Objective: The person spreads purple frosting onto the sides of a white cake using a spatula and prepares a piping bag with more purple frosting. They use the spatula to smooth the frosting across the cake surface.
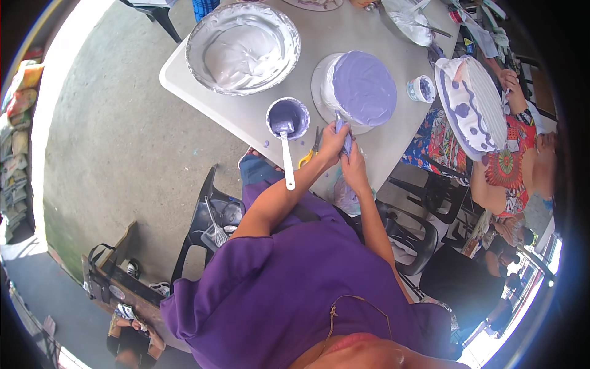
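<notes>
A round cake [364, 89] with a smooth purple top and white side stands on a white board [318, 86] on the table. My left hand [332, 142] is closed round a piping bag [345, 140] filled with purple icing. Its tip points up to the cake's near left edge; I cannot tell whether it touches. Lower on the same bag, my right hand [354, 167] grips it. Left of my hands is a cup [297, 107] of purple icing, a white spatula [287, 161] leaning out of it. Scissors with yellow handles [305, 159] lie by my left wrist.
A big metal bowl [192, 55] of white frosting stands at the far left of the table [307, 37]. A small tub [421, 89] sits right of the cake. Another person holds a white and purple decorated cake [467, 107] at the right. A chair [203, 218] with a whisk stands nearby.
</notes>
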